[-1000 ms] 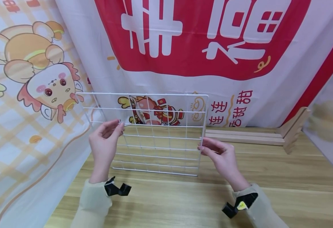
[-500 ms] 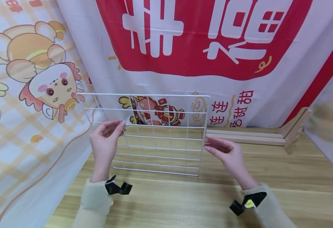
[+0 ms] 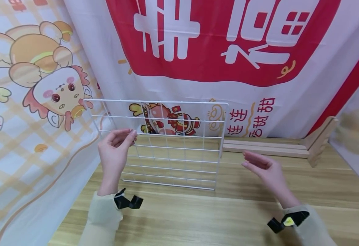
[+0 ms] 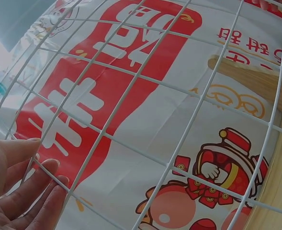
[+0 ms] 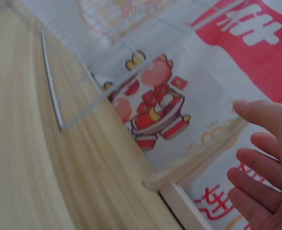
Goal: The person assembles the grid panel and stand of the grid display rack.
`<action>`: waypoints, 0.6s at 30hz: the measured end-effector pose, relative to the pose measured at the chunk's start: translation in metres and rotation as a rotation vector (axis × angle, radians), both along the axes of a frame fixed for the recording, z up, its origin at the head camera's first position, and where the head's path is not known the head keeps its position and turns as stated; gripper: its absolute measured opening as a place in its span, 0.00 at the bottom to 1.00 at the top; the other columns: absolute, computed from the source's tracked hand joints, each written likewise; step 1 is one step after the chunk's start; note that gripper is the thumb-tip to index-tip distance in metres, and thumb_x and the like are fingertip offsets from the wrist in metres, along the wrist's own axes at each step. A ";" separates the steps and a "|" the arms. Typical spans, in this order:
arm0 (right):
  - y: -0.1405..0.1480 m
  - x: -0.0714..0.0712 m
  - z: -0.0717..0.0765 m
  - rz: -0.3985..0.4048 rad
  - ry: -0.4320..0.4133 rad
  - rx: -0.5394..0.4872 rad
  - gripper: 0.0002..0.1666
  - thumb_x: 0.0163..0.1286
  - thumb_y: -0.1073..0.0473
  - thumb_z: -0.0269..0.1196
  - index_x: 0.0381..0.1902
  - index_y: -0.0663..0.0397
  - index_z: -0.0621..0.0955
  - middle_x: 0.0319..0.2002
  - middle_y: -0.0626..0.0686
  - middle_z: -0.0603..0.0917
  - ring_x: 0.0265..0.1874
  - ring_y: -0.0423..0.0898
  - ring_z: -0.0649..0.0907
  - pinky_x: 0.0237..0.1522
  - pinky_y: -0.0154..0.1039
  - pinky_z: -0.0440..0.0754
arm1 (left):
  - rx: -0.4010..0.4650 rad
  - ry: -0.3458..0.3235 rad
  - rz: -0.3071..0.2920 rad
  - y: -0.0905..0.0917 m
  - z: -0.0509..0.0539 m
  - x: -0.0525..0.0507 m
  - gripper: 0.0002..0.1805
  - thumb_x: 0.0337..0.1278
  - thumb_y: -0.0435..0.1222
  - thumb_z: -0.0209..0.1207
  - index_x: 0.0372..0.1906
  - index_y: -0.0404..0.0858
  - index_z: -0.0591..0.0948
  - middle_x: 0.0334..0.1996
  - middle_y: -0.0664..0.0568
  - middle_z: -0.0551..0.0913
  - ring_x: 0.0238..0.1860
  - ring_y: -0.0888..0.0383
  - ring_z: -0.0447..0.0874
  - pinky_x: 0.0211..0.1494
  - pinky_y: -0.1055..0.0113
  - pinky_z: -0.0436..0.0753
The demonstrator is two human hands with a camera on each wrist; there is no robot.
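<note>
A white wire grid panel (image 3: 184, 136) stands tilted on the wooden table, its lower bar on the tabletop. The left hand (image 3: 115, 147) pinches a wire toward the panel's left side; in the left wrist view the fingers of that hand (image 4: 26, 187) are bent around the wire. Right of the panel, the right hand (image 3: 263, 167) is in the air, touching nothing, thumb and fingers apart. The right wrist view shows the right hand (image 5: 267, 167) with its fingers loosely extended, apart from the grid (image 5: 52, 86).
Behind the panel at the right, a wooden stand (image 3: 268, 149) with an upright notched end piece lies along the back of the wooden table (image 3: 179, 215). Printed cloths (image 3: 105, 65) hang at the back and left.
The right hand has let go of the panel's right edge and moved away to the right. The left hand keeps its pinch, and the panel has hardly shifted.
</note>
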State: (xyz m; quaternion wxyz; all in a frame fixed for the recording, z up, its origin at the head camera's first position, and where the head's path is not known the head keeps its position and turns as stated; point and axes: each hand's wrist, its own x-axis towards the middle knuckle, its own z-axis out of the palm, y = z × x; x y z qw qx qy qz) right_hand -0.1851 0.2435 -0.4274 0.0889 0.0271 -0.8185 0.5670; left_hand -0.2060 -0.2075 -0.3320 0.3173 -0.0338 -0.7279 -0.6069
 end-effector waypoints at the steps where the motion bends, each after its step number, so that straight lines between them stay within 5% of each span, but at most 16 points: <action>1: 0.005 0.001 -0.002 -0.007 -0.013 0.010 0.33 0.68 0.43 0.70 0.66 0.53 0.80 0.61 0.54 0.82 0.54 0.39 0.83 0.50 0.26 0.81 | 0.000 0.002 -0.002 0.000 0.000 0.000 0.17 0.61 0.44 0.71 0.45 0.33 0.86 0.39 0.48 0.89 0.37 0.53 0.88 0.42 0.69 0.88; 18: 0.070 0.010 -0.029 -0.148 -0.027 0.076 0.37 0.68 0.43 0.70 0.68 0.56 0.78 0.61 0.51 0.83 0.51 0.27 0.80 0.45 0.19 0.78 | -0.001 0.021 -0.015 0.000 -0.002 -0.001 0.17 0.62 0.42 0.71 0.46 0.32 0.85 0.40 0.47 0.89 0.36 0.54 0.88 0.41 0.69 0.88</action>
